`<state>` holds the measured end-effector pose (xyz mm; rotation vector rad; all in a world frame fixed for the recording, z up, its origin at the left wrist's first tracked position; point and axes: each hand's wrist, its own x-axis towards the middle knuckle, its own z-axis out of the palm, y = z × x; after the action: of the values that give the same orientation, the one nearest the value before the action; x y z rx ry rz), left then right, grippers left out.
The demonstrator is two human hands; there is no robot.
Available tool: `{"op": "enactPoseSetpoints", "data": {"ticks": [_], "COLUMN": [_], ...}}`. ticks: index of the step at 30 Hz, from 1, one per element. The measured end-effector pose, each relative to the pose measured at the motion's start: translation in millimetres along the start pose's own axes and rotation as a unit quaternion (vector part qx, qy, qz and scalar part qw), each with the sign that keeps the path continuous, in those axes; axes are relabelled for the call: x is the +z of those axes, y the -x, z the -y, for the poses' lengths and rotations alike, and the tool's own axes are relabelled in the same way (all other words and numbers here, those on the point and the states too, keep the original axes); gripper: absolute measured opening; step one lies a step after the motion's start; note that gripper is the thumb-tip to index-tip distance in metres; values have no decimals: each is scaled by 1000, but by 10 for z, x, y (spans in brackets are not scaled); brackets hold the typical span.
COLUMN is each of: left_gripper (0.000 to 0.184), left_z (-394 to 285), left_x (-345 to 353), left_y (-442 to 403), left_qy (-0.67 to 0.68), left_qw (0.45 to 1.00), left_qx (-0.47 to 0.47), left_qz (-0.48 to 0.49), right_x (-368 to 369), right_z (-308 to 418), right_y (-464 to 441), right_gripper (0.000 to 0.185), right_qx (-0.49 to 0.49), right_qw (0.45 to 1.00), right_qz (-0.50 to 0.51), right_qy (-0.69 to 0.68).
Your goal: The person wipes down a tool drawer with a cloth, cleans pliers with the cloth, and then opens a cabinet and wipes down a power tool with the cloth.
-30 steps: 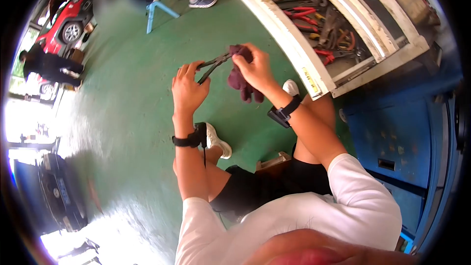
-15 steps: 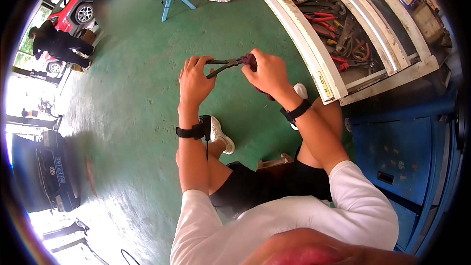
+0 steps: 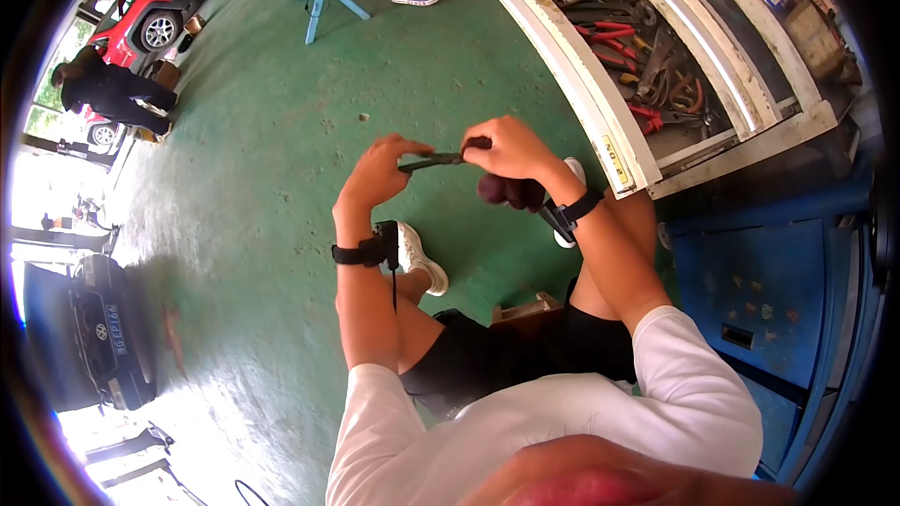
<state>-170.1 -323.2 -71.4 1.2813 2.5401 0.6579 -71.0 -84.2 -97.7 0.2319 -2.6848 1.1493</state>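
In front of me, a pair of pliers (image 3: 433,160) with dark handles is held level between my two hands, seen nearly edge-on. My left hand (image 3: 377,172) is closed on the handle end. At the jaw end, my right hand (image 3: 512,148) pinches a dark maroon cloth (image 3: 511,191) around the tool. Part of the cloth hangs below the right hand, and the jaws are hidden by fingers and cloth.
An open drawer (image 3: 600,136) full of pliers and other hand tools juts out at the upper right. Below it stands a blue cabinet (image 3: 750,290). A person on a blue stool (image 3: 337,0) sits ahead; another person (image 3: 112,89) bends near a red car (image 3: 155,5).
The pliers have turned from spread handles to an edge-on view. Both hands have come down slightly, and more cloth now hangs under my right hand.
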Motion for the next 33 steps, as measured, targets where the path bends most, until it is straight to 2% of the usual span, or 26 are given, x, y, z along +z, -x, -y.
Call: {"op": "enactPoseSetpoints", "data": {"ticks": [1,2,3,4,6,7,9,11,12,14,16,18,20,22,23,26,27,28,30,31,33], "left_gripper": [46,39,33,33,35,35,35,36,37,34,30,32,31,31,31,30,28,28,26,26,24], "left_z": [-4,-6,-37,22,73,28,-70,-74,-65,62,94,135,205,226,234,183,176,177,169,160,115], "left_x": [-38,-74,-107,-101,-102,-106,-166,-160,-161,-81,-86,-109,-92,-88,-90,-125,-144,-161,-193,-205,-210], "left_y": [16,43,59,62,35,21,33,40,39,59,72,103,121,147,163,165,162,160,163,151,125], "left_qy": [0,117,234,235,302,304,275,247,218,255,290,215,243,272,275,282,287,285,333,332,418], "left_qw": [1000,991,964,964,946,945,946,954,962,960,954,972,963,952,947,942,942,943,937,937,907], "left_qx": [0,-34,-67,-63,-36,-31,-98,-98,-103,-68,-39,-18,-17,-15,-21,-31,-39,-39,-25,-24,-31], "left_qz": [0,51,104,107,108,113,141,137,128,98,65,90,115,141,164,178,169,169,101,103,46], "right_x": [-24,-36,-71,-136,-228,-220,-149,-57,-47,-24,-41,-71,-63,-62,-84,-36,-58,-43,13,37,77], "right_z": [-39,-72,-51,20,142,146,135,57,45,19,84,128,58,30,8,-20,4,12,36,42,75], "right_y": [-34,-54,-53,-45,-11,-8,-26,-53,-64,-77,-60,-38,-88,-137,-117,-119,-104,-95,-73,-75,-79], "right_gripper": [17,18,20,20,20,20,19,19,19,19,20,20,20,21,23,31,34,34,30,30,28], "right_qx": [44,89,95,98,134,131,123,104,104,90,91,97,92,144,160,169,217,216,187,187,147], "right_qw": [988,953,924,924,828,828,839,875,876,929,921,922,933,915,919,910,890,890,828,828,815], "right_qz": [23,45,29,25,-21,-31,-48,-52,-57,-22,4,12,-13,-143,-168,-165,-95,-96,-70,-72,-39], "right_qy": [-145,-286,-370,-368,-544,-545,-528,-470,-468,-358,-379,-374,-348,-350,-319,-341,-389,-390,-523,-524,-559]}}
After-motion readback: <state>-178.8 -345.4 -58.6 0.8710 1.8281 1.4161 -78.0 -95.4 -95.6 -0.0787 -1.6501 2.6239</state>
